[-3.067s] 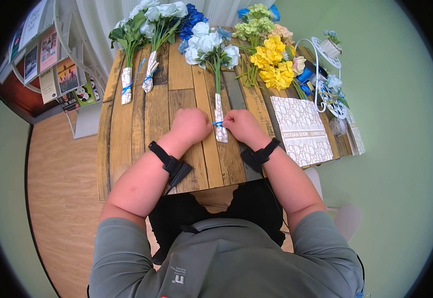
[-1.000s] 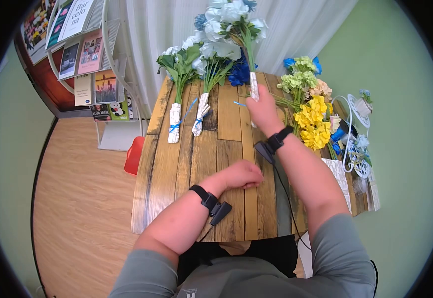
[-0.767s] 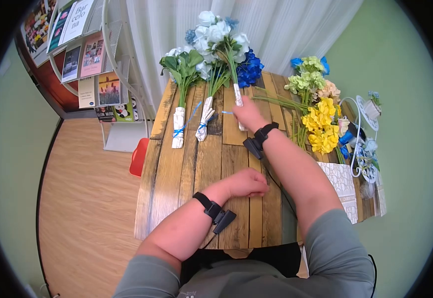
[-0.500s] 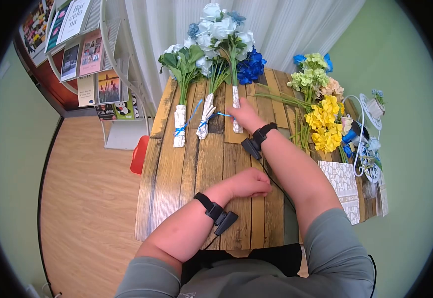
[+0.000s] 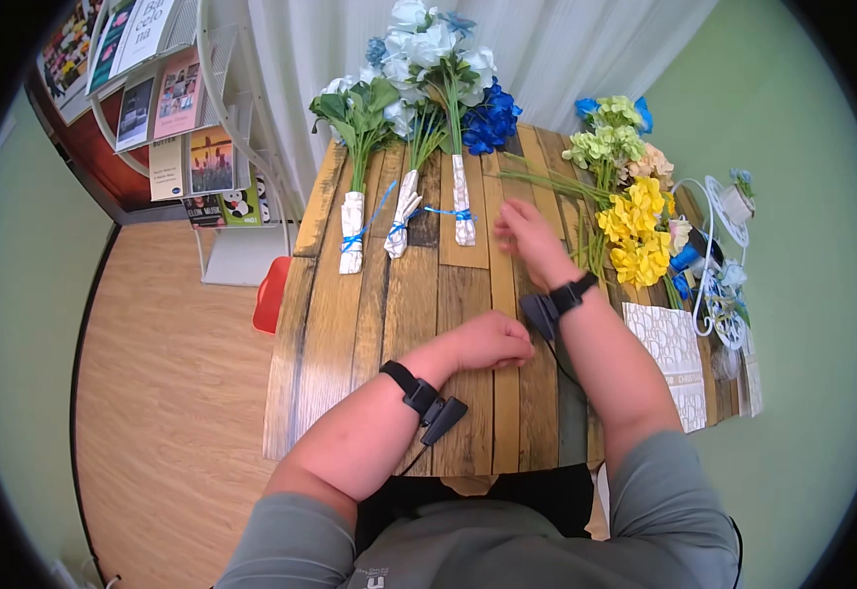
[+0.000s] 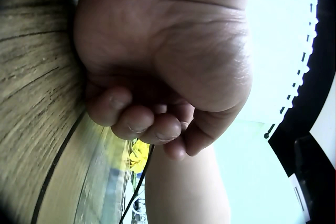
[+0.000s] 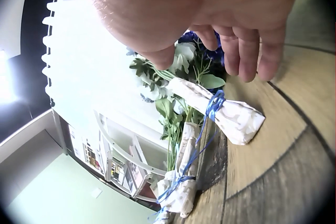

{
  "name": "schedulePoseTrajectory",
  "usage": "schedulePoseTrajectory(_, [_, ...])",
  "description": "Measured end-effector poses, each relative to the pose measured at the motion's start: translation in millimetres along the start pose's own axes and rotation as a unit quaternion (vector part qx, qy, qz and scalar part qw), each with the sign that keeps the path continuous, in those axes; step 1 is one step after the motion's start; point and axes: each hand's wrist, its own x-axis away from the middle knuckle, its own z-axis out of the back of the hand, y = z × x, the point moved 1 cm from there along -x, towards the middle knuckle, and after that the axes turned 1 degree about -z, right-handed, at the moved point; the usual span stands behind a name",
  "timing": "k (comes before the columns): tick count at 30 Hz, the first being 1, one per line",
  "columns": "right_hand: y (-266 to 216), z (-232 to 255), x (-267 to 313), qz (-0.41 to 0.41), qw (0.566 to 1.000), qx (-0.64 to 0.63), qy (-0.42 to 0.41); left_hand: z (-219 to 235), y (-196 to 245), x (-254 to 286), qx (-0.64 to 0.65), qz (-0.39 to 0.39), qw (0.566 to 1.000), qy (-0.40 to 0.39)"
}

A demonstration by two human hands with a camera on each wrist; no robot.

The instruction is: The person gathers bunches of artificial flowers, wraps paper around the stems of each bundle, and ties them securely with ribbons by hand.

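Three bouquets of artificial flowers lie side by side at the back of the table, each stem end wrapped in white patterned paper and tied with blue ribbon: the left bouquet (image 5: 352,236), the middle bouquet (image 5: 404,218) and the right bouquet (image 5: 462,196). My right hand (image 5: 531,240) hovers just right of the right bouquet's wrapped end, holding nothing. In the right wrist view its fingers (image 7: 247,53) extend loosely above that bouquet's wrapped handle (image 7: 236,121). Nearer the front edge, my left hand (image 5: 487,342) rests on the wood with loosely curled fingers (image 6: 137,121) and nothing in them.
Blue flowers (image 5: 492,118) lie behind the bouquets. Yellow flowers (image 5: 641,231) and green ones (image 5: 607,147) lie at right, by a white metal stand (image 5: 711,221). Patterned paper (image 5: 666,358) lies at the right edge. A magazine rack (image 5: 222,147) stands left, beside a red stool (image 5: 271,294).
After tying work at the front, my right hand carried the right bouquet to the back, laid it beside the other two, let go and drew away rightward. My left hand stayed near the front lately.
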Motion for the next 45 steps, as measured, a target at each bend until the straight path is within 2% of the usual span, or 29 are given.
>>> schedulePoseTrajectory(3, [2.6, 15.8, 52.2, 0.003, 0.999, -0.051, -0.016, -0.2, 5.2, 2.9, -0.001, 0.014, 1.0, -0.002])
schedulePoseTrajectory(5, [11.9, 25.2, 83.1, -0.01, 0.996, -0.081, -0.035, -1.2, 6.3, 3.9, -0.015, 0.02, 0.999, 0.027])
schedulePoseTrajectory(8, [24.4, 29.9, 111.0, 0.008, 0.995, -0.098, 0.012, -3.0, 9.4, 5.7, -0.008, 0.024, 0.999, 0.032])
schedulePoseTrajectory(10, [25.9, 33.3, 123.2, -0.002, 0.995, -0.095, -0.026, -3.8, 6.5, 5.8, 0.005, 0.029, 0.999, 0.028])
schedulePoseTrajectory(11, [28.7, 36.5, 126.8, -0.002, 0.995, -0.1, -0.015, -4.1, 5.1, 5.9, 0.022, 0.029, 0.999, 0.04])
schedulePoseTrajectory(13, [36.0, 40.6, 128.8, -0.054, 0.994, -0.091, -0.037, -5.6, 7.5, 7.3, 0.022, 0.042, 0.998, 0.043])
schedulePoseTrajectory(17, [59.4, 47.4, 119.2, -0.059, 0.986, -0.153, -0.028, -8.2, 12.0, 11.9, 0.031, 0.061, 0.994, 0.088])
schedulePoseTrajectory(19, [62.6, 46.6, 117.3, -0.043, 0.992, -0.118, 0.005, -5.3, 5.2, 11.3, 0.037, 0.08, 0.992, 0.086])
schedulePoseTrajectory(21, [63.0, 47.7, 114.5, 0.032, 0.999, -0.008, 0.012, -3.2, -2.3, 10.2, 0.085, 0.054, 0.989, 0.104])
schedulePoseTrajectory(22, [63.2, 46.5, 114.4, 0.058, 0.998, 0.0, 0.026, -1.6, -3.1, 10.9, 0.082, 0.056, 0.99, 0.102])
schedulePoseTrajectory(29, [61.5, 51.4, 112.6, 0.068, 0.996, -0.053, 0.039, -15.5, 5.3, 9.3, 0.065, 0.033, 0.992, 0.105])
schedulePoseTrajectory(31, [57.6, 56.9, 113.1, 0.072, 0.995, -0.063, 0.041, -23.1, 11.4, 5.2, 0.176, -0.012, 0.972, 0.156])
schedulePoseTrajectory(32, [56.4, 59.1, 112.4, 0.073, 0.994, -0.064, 0.044, -25.0, 16.4, 1.7, 0.169, -0.01, 0.973, 0.158])
schedulePoseTrajectory(33, [59.6, 58.1, 108.3, 0.077, 0.994, -0.07, 0.045, -30.2, 29.1, -3.0, 0.159, -0.017, 0.979, 0.128])
schedulePoseTrajectory(35, [69.4, 55.0, 97.3, 0.121, 0.982, -0.09, 0.118, -34.1, 56.1, -19.7, 0.147, -0.021, 0.984, 0.094])
schedulePoseTrajectory(37, [66.3, 54.3, 97.7, 0.118, 0.978, -0.106, 0.134, -20.1, 87.1, -55.3, -0.065, -0.022, 0.991, 0.115])
schedulePoseTrajectory(39, [66.6, 53.1, 96.8, 0.119, 0.974, -0.123, 0.149, 6.7, 106.1, -109.4, -0.23, -0.018, 0.96, 0.157])
schedulePoseTrajectory(41, [68.8, 53.4, 94.3, 0.051, 0.981, -0.16, 0.094, 26.2, 114.6, -175.1, -0.356, -0.115, 0.915, 0.15])
schedulePoseTrajectory(43, [66.7, 56.1, 95.1, 0.073, 0.981, -0.14, 0.108, 58.7, 105.2, -236.1, -0.601, -0.137, 0.771, 0.159])
schedulePoseTrajectory(44, [66.9, 54.6, 94.9, 0.088, 0.981, -0.127, 0.119, 83.6, 90.8, -270.1, -0.641, -0.147, 0.736, 0.161])
schedulePoseTrajectory(45, [67.2, 53.5, 94.5, 0.103, 0.98, -0.113, 0.13, 86.8, 90.8, -290.6, -0.679, -0.157, 0.698, 0.163])
